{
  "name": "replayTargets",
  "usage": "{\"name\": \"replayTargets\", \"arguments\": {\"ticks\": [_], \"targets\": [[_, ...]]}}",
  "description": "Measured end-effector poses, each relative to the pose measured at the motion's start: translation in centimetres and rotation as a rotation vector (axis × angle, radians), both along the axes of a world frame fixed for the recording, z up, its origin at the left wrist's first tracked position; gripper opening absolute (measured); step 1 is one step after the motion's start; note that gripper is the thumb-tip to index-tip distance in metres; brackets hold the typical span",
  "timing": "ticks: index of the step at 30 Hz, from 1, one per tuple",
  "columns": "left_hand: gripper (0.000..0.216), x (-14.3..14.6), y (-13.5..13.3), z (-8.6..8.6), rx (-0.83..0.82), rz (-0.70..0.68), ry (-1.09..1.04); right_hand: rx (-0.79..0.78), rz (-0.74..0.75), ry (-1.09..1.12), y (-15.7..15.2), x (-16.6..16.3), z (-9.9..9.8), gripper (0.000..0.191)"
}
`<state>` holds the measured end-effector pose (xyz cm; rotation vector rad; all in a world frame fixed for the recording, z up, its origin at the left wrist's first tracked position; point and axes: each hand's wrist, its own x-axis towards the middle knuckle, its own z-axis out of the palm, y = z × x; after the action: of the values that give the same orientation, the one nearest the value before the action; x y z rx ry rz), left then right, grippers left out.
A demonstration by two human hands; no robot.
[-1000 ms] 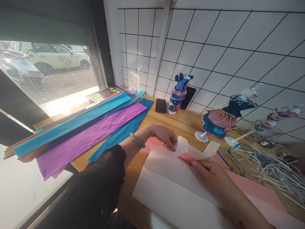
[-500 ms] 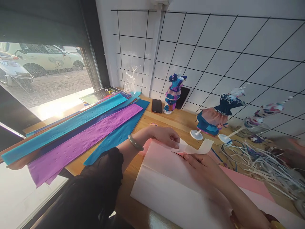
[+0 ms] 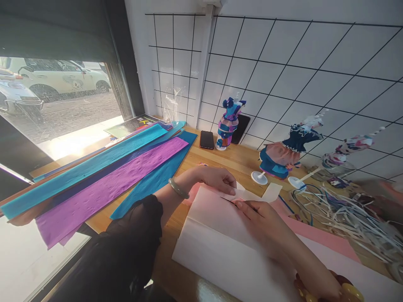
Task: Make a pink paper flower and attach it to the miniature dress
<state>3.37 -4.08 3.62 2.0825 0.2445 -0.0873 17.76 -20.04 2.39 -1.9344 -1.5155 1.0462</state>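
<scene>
A large pale pink sheet of folded paper (image 3: 214,247) lies on the wooden table in front of me, with a crease across it. My left hand (image 3: 222,180) is at the sheet's far edge, its fingers curled and pinched on the paper. My right hand (image 3: 256,212) lies over the same sheet, closed around a thin, dark, pointed tool (image 3: 228,201). The tool's tip points left, just below my left fingers; its handle is hidden in my hand, so its kind is unclear. Darker pink paper (image 3: 327,239) shows beneath on the right.
Blue (image 3: 85,163), purple (image 3: 116,184) and teal paper strips (image 3: 151,184) lie left, by the window. Along the wall stand a phone (image 3: 207,139) and small paper dresses on stands (image 3: 280,151). Tangled white strips (image 3: 349,218) lie at the right, near another person's blurred hand (image 3: 385,188).
My right hand has slid a little to the left with the dark tool, its tip moving farther across the paper. My left hand has hardly moved.
</scene>
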Motion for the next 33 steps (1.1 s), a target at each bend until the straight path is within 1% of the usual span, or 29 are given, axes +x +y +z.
{"name": "replayTargets", "arguments": {"ticks": [11,16,20,24,30,33], "targets": [[0.019,0.1,0.2,-0.3,-0.023,-0.023,-0.019,0.058,-0.022,0.001,-0.3,-0.9,0.6,0.047],[0.022,-0.1,0.1,-0.1,-0.016,-0.032,-0.003,0.080,-0.025,-0.016,-0.3,-1.3,0.7,0.049],[0.024,-0.2,0.0,0.1,0.014,-0.040,-0.010,0.102,-0.020,-0.021,-0.3,-1.5,0.8,0.048],[0.025,-0.1,0.0,0.0,0.049,-0.014,-0.011,0.090,-0.017,-0.023,-0.3,-1.5,0.8,0.048],[0.021,-0.2,-0.1,-0.1,-0.004,-0.027,-0.035,0.102,-0.025,-0.040,-0.2,-1.4,0.6,0.049],[0.024,-0.4,0.1,-0.1,-0.037,-0.030,-0.030,0.081,-0.041,-0.041,-0.4,-1.5,0.6,0.050]]}}
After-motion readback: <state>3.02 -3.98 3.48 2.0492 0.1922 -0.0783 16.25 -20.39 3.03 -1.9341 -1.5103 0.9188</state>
